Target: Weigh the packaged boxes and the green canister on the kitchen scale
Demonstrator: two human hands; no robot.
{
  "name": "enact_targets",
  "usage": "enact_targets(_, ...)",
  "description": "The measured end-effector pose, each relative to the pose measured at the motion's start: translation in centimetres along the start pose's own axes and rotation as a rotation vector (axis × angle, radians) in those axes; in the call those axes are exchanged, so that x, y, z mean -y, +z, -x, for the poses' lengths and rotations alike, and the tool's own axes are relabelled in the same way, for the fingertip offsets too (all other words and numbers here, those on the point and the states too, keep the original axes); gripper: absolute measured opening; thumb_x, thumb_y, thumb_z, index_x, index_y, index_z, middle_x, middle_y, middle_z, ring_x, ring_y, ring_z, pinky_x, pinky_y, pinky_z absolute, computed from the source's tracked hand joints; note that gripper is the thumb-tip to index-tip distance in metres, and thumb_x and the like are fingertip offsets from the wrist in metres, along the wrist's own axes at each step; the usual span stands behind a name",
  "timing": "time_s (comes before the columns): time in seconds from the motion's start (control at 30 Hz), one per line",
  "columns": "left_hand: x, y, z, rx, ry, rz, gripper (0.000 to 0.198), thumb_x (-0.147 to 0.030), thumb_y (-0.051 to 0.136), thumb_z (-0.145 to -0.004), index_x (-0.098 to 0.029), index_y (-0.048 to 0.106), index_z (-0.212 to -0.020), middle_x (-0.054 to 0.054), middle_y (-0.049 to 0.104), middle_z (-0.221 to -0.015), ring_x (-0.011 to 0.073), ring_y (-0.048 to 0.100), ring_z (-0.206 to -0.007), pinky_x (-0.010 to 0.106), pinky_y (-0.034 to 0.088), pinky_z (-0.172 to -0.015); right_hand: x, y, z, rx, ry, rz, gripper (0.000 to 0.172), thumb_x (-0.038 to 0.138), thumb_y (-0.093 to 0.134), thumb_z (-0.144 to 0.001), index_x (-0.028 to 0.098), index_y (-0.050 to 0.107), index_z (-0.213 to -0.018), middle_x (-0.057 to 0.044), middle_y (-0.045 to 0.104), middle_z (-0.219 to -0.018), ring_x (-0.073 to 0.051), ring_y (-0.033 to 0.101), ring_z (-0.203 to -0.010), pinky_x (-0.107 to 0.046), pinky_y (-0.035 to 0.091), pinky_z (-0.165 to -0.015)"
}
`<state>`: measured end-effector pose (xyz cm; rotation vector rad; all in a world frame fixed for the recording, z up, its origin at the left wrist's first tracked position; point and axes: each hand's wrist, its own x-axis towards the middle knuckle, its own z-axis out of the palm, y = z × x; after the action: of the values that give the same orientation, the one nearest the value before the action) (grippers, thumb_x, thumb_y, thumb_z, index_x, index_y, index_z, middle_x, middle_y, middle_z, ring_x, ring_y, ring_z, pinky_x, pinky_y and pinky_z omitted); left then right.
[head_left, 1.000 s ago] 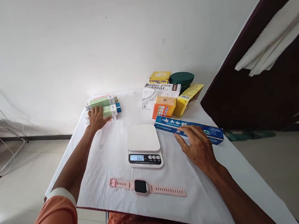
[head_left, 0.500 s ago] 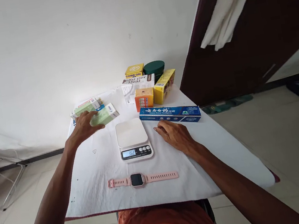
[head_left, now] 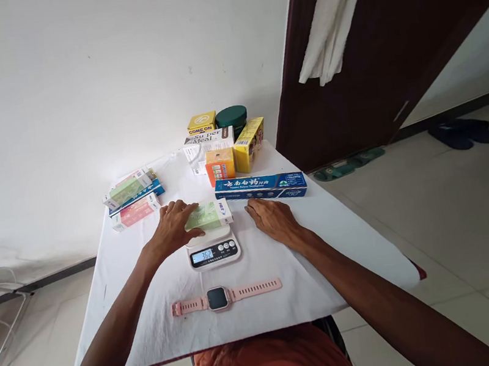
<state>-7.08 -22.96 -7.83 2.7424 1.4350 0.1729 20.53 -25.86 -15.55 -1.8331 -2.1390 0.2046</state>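
Observation:
My left hand (head_left: 176,226) is closed around the left end of a green and white carton (head_left: 207,215), thumb in front and fingers behind. The carton is over the plate of a white digital scale (head_left: 230,253), covering most of it; whether it touches the plate I cannot tell. The scale's display (head_left: 203,256) reads 362. My right hand (head_left: 273,218) rests on the cloth with its fingers curled and nothing visible in them. Just behind it lies a long blue toothpaste box (head_left: 260,188). A pink-strapped smartwatch (head_left: 217,298) is stretched out in front of the scale.
At the left are a pink and white carton (head_left: 135,212), another green carton (head_left: 127,190) and a blue box (head_left: 155,191). An orange box (head_left: 220,167), a Su-per Meal box (head_left: 209,142), yellow boxes (head_left: 250,145) and a dark green lidded tub (head_left: 231,116) stand at the back.
My left hand has carried the green carton rightward from the left pile to over the scale, uncovering the pink carton. My right hand stays resting. The whole view has shifted slightly.

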Motion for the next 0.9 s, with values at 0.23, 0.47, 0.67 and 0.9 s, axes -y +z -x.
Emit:
enact_targets(0.23, 1.2, 1.1, 4.2, -0.441, -0.163, 0.257, 0.057, -0.058, 0.052, -0.1, -0.027, 0.049, -0.147, 0.015, 0.055, -0.137, 0.0323, 0.053, -0.132, 0.051, 0.044, -0.11, -0.4, 0.1, -0.2, -0.037, 0.07, 0.02, 0.025, 0.027, 0.042, -0.106, 0.018, 0.063, -0.118, -0.01, 0.078, -0.106, -0.024, 0.073, -0.09, -0.031, 0.037, -0.065)
enact_targets(0.47, 4.0, 4.7, 9.1, -0.559, -0.389, 0.35, 0.054, -0.059, 0.05, -0.098, -0.025, 0.053, -0.14, 0.015, 0.059, -0.127, 0.0332, 0.065, -0.116, 0.044, 0.057, -0.077, -1.7, -0.1, -0.4, -0.127, 0.222, 0.114, 0.023, 0.025, 0.045, -0.104, 0.018, 0.066, -0.111, -0.011, 0.077, -0.11, -0.025, 0.071, -0.1, -0.032, 0.043, -0.071)
enact_targets(0.67, 5.1, 6.1, 10.1, -0.639, -0.497, 0.383, 0.06, -0.065, 0.047, -0.097, -0.019, 0.059, -0.134, 0.017, 0.061, -0.126, 0.0321, 0.067, -0.111, 0.041, 0.058, -0.073, -2.1, 0.4, -1.0, -0.19, 0.132, 0.13, 0.021, 0.024, 0.05, -0.101, 0.016, 0.067, -0.11, -0.013, 0.071, -0.117, -0.027, 0.062, -0.111, -0.035, 0.043, -0.086)
enact_targets(0.9, 5.9, 6.3, 10.4, -0.649, -0.537, 0.358, 0.056, -0.063, 0.048, -0.096, -0.02, 0.061, -0.129, 0.014, 0.064, -0.123, 0.0303, 0.068, -0.109, 0.05, 0.058, -0.091, -2.0, 0.8, -1.8, -0.176, 0.042, 0.12, 0.026, 0.029, 0.05, -0.101, 0.018, 0.067, -0.116, -0.016, 0.066, -0.121, -0.032, 0.054, -0.117, -0.042, 0.04, -0.089)
